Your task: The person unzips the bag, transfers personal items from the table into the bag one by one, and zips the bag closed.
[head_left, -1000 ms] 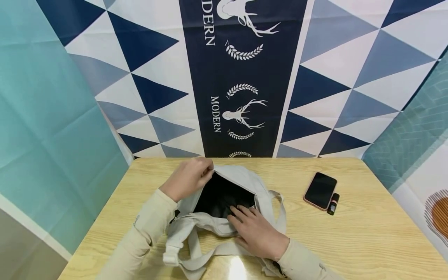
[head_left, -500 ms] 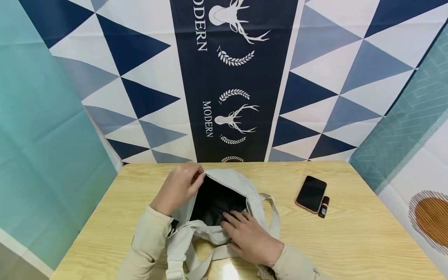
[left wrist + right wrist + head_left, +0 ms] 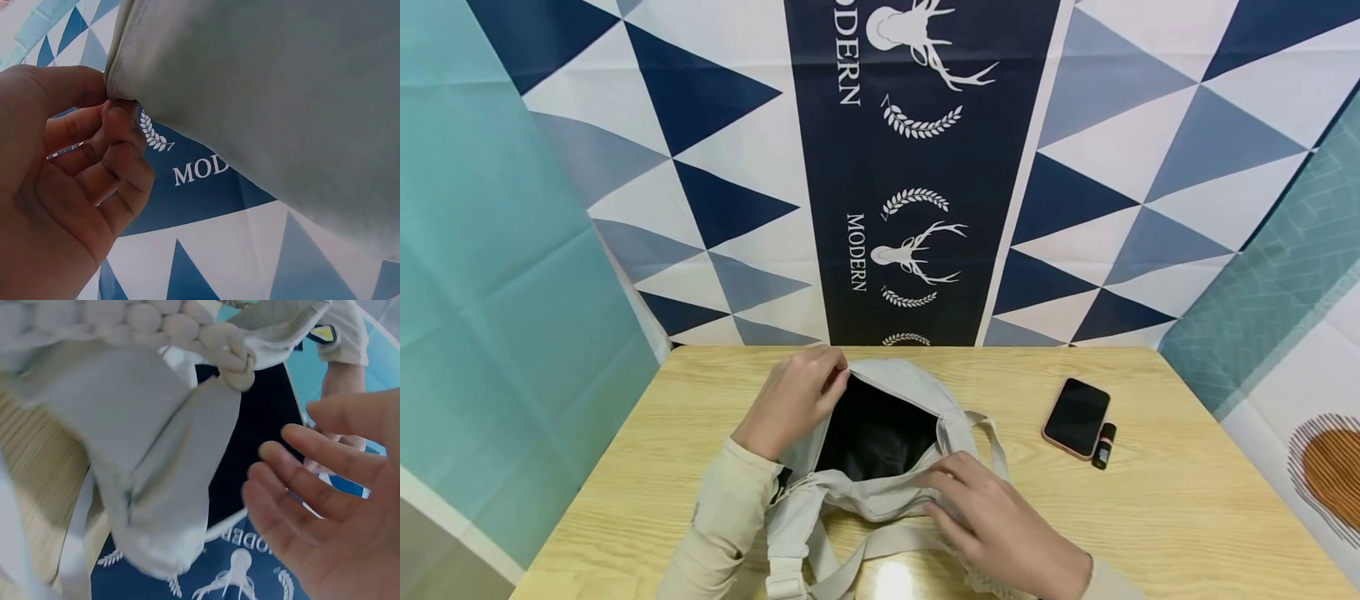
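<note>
An off-white fabric bag (image 3: 880,497) with a black lining lies on the table, its mouth wide open. My left hand (image 3: 793,402) pinches the far left corner of the opening between thumb and fingers; the left wrist view shows the bag's edge (image 3: 119,81) caught at the fingertips. At the near right side of the mouth is my right hand (image 3: 1000,527), fingers loosely extended. In the right wrist view, these fingers (image 3: 294,487) are spread beside the dark opening and grip nothing. A strap (image 3: 880,543) with a white buckle (image 3: 786,575) trails toward me.
To the right of the bag lies a phone (image 3: 1077,417) with a pink edge, its black screen facing up. A small black tube (image 3: 1104,446) is beside it. Patterned cloth (image 3: 910,167) hangs behind the wooden table (image 3: 1150,500).
My right hand has drawn back from the bag's opening toward the near right. The left hand keeps its pinch on the rim, and the bag stays open.
</note>
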Tool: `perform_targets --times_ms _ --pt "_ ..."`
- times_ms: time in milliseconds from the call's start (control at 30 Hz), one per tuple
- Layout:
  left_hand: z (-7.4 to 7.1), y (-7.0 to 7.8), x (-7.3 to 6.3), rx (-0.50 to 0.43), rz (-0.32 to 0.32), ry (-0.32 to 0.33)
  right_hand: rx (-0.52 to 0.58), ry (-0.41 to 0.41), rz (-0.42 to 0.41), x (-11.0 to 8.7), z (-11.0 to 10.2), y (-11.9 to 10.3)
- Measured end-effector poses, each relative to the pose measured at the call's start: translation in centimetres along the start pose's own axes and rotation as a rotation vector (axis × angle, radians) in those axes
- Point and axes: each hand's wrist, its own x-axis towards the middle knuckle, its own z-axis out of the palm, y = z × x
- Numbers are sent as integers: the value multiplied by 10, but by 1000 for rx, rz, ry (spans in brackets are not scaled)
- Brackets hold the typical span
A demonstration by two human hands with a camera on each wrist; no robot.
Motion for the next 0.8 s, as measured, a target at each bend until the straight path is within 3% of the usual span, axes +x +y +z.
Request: perform_targets --times_ms 233,333,567,800 --pt "0 -1 0 5 1 -8 -47 198 -4 -9 -14 20" --pt "1 -2 1 5 13 -21 -99 220 77 -8 -22 36" --pt "-1 -2 1 4 11 -42 -330 9 345 -14 -35 98" --pt "-2 -2 -1 -3 20 -58 -211 -223 622 -35 -42 168"
